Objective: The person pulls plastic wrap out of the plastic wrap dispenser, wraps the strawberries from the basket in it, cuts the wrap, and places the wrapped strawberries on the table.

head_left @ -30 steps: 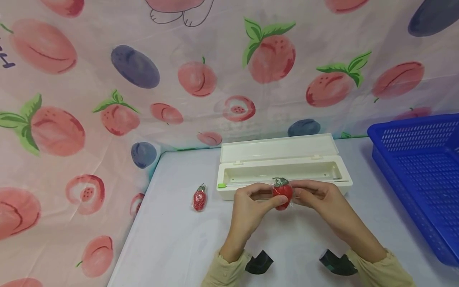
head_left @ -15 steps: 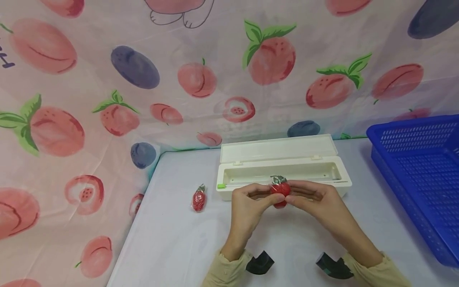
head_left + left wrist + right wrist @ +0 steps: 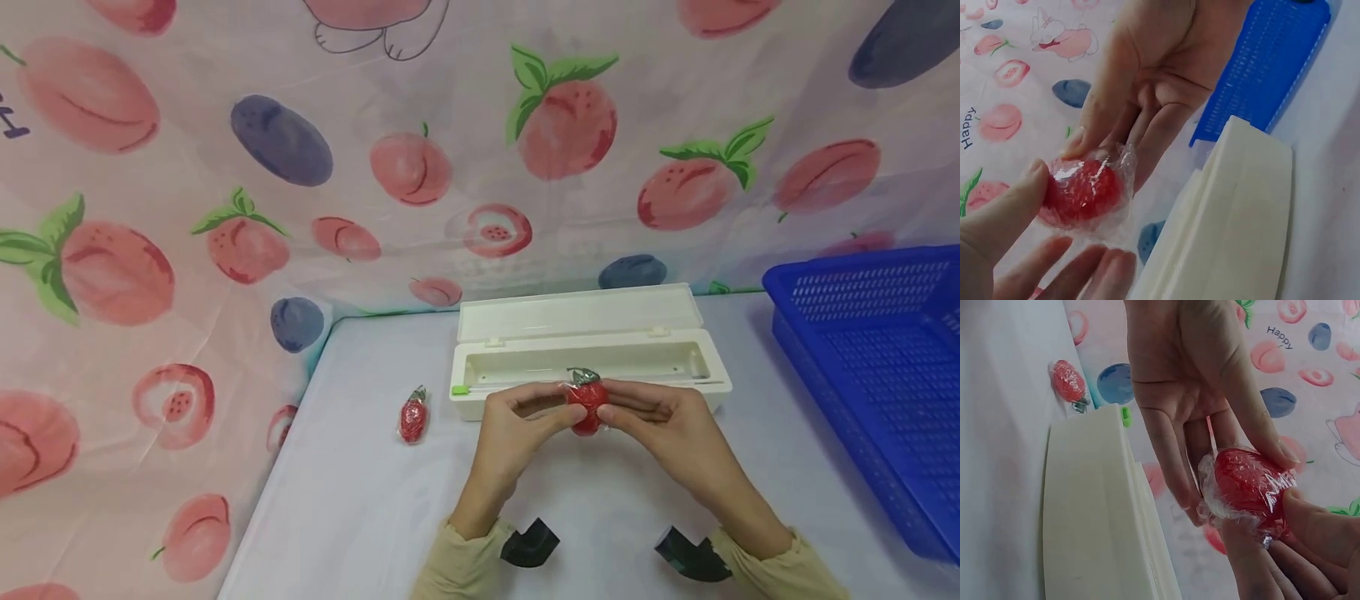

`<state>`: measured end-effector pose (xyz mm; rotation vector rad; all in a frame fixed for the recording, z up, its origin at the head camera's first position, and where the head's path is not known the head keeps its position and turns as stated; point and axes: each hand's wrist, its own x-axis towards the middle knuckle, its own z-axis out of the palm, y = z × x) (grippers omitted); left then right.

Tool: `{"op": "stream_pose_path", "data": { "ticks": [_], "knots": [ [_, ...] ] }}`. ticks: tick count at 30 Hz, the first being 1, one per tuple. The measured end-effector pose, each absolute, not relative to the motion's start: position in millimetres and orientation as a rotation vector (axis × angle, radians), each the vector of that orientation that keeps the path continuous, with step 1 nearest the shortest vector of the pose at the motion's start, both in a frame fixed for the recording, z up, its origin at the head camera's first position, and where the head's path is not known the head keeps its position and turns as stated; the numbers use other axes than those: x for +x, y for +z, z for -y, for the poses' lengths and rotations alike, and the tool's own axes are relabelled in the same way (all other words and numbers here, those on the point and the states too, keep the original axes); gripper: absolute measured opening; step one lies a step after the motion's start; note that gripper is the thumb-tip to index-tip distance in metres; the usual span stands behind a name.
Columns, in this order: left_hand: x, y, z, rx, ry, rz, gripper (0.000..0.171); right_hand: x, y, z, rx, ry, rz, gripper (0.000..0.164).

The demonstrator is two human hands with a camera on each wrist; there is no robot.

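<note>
In the head view my left hand (image 3: 512, 432) and right hand (image 3: 671, 427) hold a red strawberry (image 3: 588, 407) between them, its green leaves pointing up. Both thumbs press its near face, tips close together, while the other fingers reach behind it. Clear plastic wrap (image 3: 1124, 187) covers the strawberry and bunches at one side in the left wrist view. The right wrist view shows the wrap (image 3: 1211, 490) gathered and crinkled by the fingers. Behind the hands lies a long white plastic-wrap dispenser box (image 3: 480, 408), lid raised, with a small green slider (image 3: 460, 389) on its front rim.
To the left of the box, another red fruit with green leaves (image 3: 413, 419) lies on the white table (image 3: 352, 500), wrapped in clear plastic. A blue perforated basket (image 3: 817, 367) stands at the right. A fruit-print cloth (image 3: 450, 100) hangs behind the table.
My right thumb has moved from the strawberry's right side onto its front, beside the left thumb. The strawberry has stayed nearly in place; the box and other fruit have not moved.
</note>
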<state>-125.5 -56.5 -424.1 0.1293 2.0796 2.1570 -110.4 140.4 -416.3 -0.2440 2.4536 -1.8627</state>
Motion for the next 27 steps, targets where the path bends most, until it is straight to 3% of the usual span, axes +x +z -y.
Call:
{"op": "stream_pose_path", "data": {
  "ticks": [27],
  "knots": [
    [-120,-426,47,0.186,2.203,-2.15,0.033,-113,-420,-141,-0.229,-1.88,-2.5,0.045]
  ]
}}
